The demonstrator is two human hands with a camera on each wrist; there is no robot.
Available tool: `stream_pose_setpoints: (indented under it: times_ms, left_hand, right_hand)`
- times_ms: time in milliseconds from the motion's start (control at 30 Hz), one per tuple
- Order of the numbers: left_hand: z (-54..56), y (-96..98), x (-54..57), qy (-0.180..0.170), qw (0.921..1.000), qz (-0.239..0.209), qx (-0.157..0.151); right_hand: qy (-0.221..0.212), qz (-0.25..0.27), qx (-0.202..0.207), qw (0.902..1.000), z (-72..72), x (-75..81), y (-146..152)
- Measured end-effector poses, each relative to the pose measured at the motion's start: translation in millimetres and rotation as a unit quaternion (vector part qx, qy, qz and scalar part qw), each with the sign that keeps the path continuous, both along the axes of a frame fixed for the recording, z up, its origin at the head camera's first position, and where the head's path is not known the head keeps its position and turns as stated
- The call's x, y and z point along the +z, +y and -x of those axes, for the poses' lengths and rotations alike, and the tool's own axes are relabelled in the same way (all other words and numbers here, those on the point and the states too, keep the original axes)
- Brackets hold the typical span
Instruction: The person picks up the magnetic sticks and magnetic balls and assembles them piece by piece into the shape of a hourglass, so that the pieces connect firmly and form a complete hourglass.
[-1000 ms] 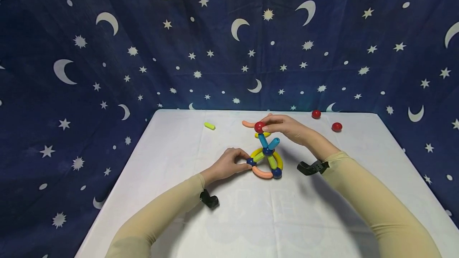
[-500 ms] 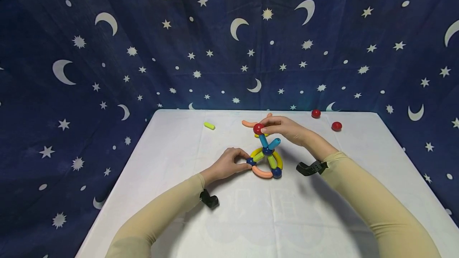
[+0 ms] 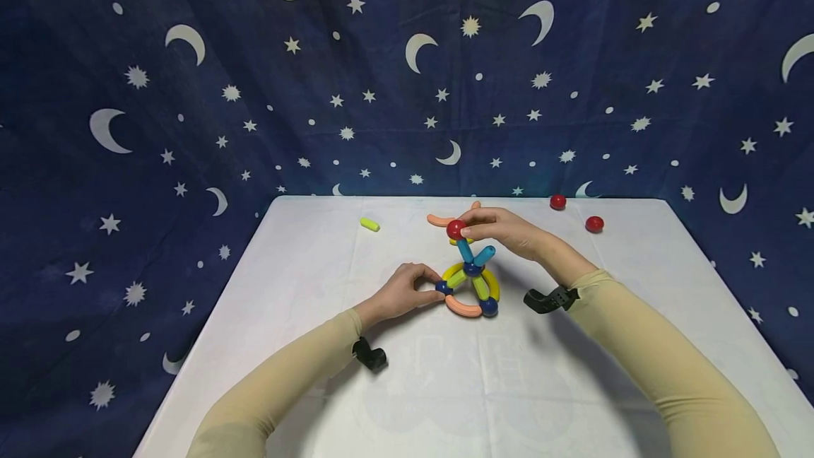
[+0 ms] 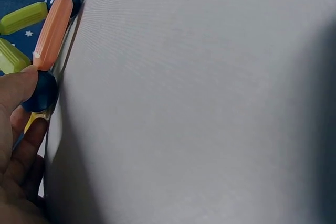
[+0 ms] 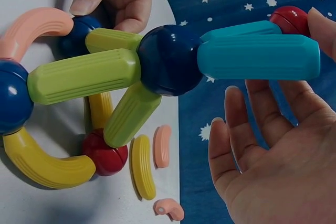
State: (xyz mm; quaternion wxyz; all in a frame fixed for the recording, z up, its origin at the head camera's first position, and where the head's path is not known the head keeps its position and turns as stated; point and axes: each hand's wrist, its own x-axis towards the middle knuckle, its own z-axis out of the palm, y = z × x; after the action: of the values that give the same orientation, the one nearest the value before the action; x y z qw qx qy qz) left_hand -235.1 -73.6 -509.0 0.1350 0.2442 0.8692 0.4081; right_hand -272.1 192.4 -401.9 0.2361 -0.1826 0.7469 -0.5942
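A magnetic rod-and-ball model stands mid-table. Its ring joins yellow curved rods and a peach curved rod (image 3: pixel 463 307) with balls; green rods (image 5: pixel 84 76) lean up to a central blue ball (image 5: pixel 170 60). From that ball rise two light-blue rods (image 5: pixel 258 57). My left hand (image 3: pixel 407 290) pinches the ring's left blue ball (image 4: pixel 43 92) between thumb and fingers. With thumb and fingertips, my right hand (image 3: pixel 505 228) holds a red ball (image 3: pixel 456 230) at the upper end of the left light-blue rod. Another red ball (image 5: pixel 105 151) sits in the ring's rear, hidden in the head view.
Two red balls (image 3: pixel 557 202) lie at the back right of the white table (image 3: pixel 407 387). A loose green rod (image 3: pixel 369 224) lies back left. Behind the model are a yellow curved rod (image 5: pixel 142 167) and peach curved rods (image 5: pixel 163 146). A starry blue cloth (image 3: pixel 356 90) hangs behind.
My right hand and the red ball have sunk very slightly toward the model. My left hand keeps its pinch on the blue ball. The view has shifted a little.
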Motion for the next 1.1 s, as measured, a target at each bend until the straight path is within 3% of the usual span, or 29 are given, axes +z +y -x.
stream_pose_setpoints:
  times_ms: [267,433,567,700,800,933,1100]
  left_hand:
    - [2.0,2.2,9.2,-0.011,0.9998,0.011,0.012]
    - [3.9,12.2,26.2,-0.039,0.9974,-0.055,0.023]
    - [4.6,25.5,42.5,-0.056,0.9877,-0.144,0.022]
    - [3.0,36.7,53.6,-0.083,0.9754,-0.202,0.029]
    - [1.6,41.6,56.8,-0.107,0.9675,-0.226,0.039]
    - [1.3,46.0,57.3,-0.113,0.9624,-0.242,0.05]
    - [1.0,49.0,57.4,-0.112,0.9608,-0.246,0.063]
  right_hand:
    - [0.006,0.006,0.002,1.0,-0.7,-1.4,2]
    - [0.01,0.007,-0.005,0.9999,-1.1,-2.8,5]
    - [0.014,0.006,-0.01,0.9998,-1.4,-4.6,6]
    - [0.017,0.011,-0.008,0.9998,-1.8,-6.0,7]
    - [0.021,0.009,-0.007,0.9997,-2.5,-5.5,8]
    - [0.031,-0.001,-0.025,0.9992,-2.0,-4.4,18]
    - [0.06,-0.017,-0.095,0.9935,-0.1,-3.8,49]
